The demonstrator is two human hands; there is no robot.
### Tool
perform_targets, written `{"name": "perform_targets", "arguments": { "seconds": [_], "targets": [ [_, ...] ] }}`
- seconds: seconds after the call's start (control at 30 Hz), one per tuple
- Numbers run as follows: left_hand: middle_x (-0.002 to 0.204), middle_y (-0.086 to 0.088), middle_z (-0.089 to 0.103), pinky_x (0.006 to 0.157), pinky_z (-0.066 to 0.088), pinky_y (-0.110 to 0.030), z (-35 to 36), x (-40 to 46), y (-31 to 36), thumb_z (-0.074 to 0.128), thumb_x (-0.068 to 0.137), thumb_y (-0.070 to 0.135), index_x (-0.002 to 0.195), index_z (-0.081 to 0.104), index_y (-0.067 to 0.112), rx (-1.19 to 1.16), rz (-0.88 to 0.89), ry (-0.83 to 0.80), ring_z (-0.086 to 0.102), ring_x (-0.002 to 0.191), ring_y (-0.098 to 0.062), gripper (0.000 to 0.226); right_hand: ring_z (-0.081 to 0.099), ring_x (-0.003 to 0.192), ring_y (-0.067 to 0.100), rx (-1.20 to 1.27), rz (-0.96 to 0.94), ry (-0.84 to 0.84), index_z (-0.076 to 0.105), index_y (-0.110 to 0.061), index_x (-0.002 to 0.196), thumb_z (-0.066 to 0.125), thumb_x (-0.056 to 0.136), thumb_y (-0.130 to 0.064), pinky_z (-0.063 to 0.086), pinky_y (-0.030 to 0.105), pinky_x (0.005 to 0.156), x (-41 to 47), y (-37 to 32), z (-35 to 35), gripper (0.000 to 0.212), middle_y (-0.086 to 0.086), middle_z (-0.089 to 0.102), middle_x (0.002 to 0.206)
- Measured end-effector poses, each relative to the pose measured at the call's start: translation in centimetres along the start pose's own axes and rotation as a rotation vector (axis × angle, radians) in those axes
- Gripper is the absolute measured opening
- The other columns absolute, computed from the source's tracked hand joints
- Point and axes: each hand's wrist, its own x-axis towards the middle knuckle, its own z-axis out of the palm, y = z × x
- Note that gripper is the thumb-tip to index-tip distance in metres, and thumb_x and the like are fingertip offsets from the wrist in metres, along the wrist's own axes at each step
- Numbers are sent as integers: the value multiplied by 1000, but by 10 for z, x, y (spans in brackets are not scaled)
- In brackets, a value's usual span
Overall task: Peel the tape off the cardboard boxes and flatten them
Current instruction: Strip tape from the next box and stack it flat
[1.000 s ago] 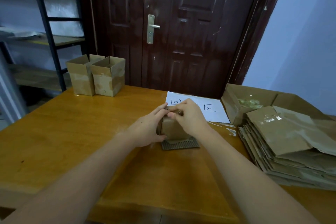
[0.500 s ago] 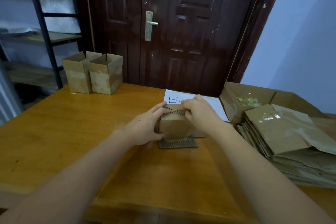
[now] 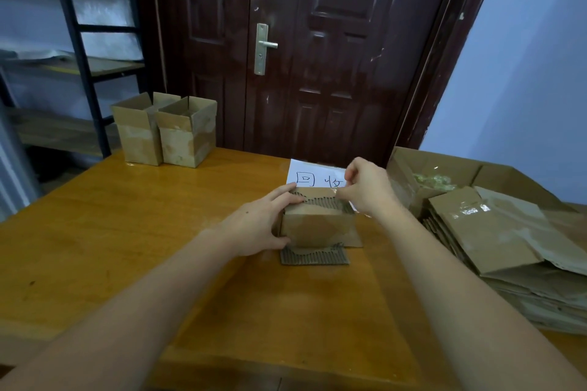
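**Hands on small box, tape strip lifting at far right corner**

Head view. Left hand [image 3: 259,225] braces the small cardboard box [image 3: 319,225] at mid-tabletop: fingers lie fairly straight over its left top edge, thumb against the near left side, pressing rather than curling round. Right hand [image 3: 368,189] sits at the far right top corner, thumb and forefinger pinched together on what looks like a strip of clear tape [image 3: 341,192] coming up off the top edge; the film is thin and shiny and its extent is hard to tell. Box top shows exposed corrugation where the facing paper has torn. One flap [image 3: 314,255], also stripped to ribs, lies flat on the tabletop [image 3: 127,247] touching the box's near base.

Two open boxes [image 3: 165,133] stand at the far left, touching each other. Stack of flattened boxes [image 3: 495,244] at right, with a larger open carton [image 3: 435,174] behind it. White paper sheet [image 3: 314,174] with handwritten marks just beyond the box.

Judgement: box is light and will slide or lift unless held down; cardboard is soft and its surface tears with the tape. Pull low along the surface, and hold near the seam. Tape is likely sticky and prone to snapping.
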Motion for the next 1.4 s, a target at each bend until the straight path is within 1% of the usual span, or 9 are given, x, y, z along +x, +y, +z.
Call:
{"name": "perform_targets", "arguments": {
  "seconds": [0.17,0.3,0.43,0.5,0.6,0.7,0.87,1.07,1.4],
  "targets": [
    [166,29,3,89,57,-31,4,3,6,82,85,41,153,30,45,-19,-6,9,57,122,-16,85,52,78,27,-213,-272,95,51,-14,79,54,78,8,39,37,63,-17,-14,25,23,1,56,78],
    [167,27,4,89,56,-35,6,1,4,82,84,42,152,32,44,-20,-9,27,60,118,-18,84,55,88,23,-135,-182,-14,62,-16,84,69,91,-18,43,36,72,-18,-7,23,10,3,64,86],
    [167,25,4,91,56,-37,7,1,5,82,84,41,152,32,43,-25,0,35,59,120,-18,85,56,88,23,-96,-171,-112,68,-12,89,56,102,-32,39,35,70,-25,-8,22,27,4,65,86],
    [168,24,4,93,55,-36,7,1,5,82,84,40,153,31,43,-22,-1,37,57,123,-17,86,59,85,24,-91,-153,-154,70,-10,88,55,103,-31,41,34,70,-24,-5,17,31,5,66,84],
    [168,24,4,95,54,-34,6,0,6,82,85,40,153,30,45,-19,-10,31,55,126,-18,86,61,88,18,63,-78,-64,69,-17,93,75,90,-24,46,30,73,-21,0,14,10,-2,69,94],
    [168,24,3,95,53,-33,5,0,8,82,85,40,153,30,45,-13,-10,29,54,128,-17,86,57,92,17,115,20,-39,63,-20,106,86,79,-28,42,30,71,-19,1,13,36,-3,59,108],
    [168,25,3,95,53,-31,4,-2,10,82,86,40,154,30,44,-6,-14,26,54,127,-16,86,63,85,23,-23,115,-28,70,-13,89,72,86,-25,54,34,72,-20,-12,19,12,3,68,89],
    [167,26,4,96,54,-33,6,-2,6,82,85,43,154,30,46,-9,-19,29,52,130,-15,86,63,81,30,-190,48,44,66,-6,81,63,85,-9,56,43,72,-18,-12,5,6,10,67,81],
    [167,22,7,97,54,-34,9,-1,8,82,84,41,153,32,42,-23,-7,64,52,129,-15,85,63,92,15,89,-125,-145,77,-16,110,62,101,-25,50,32,84,-29,5,-3,19,-2,72,96]
  ]
}}
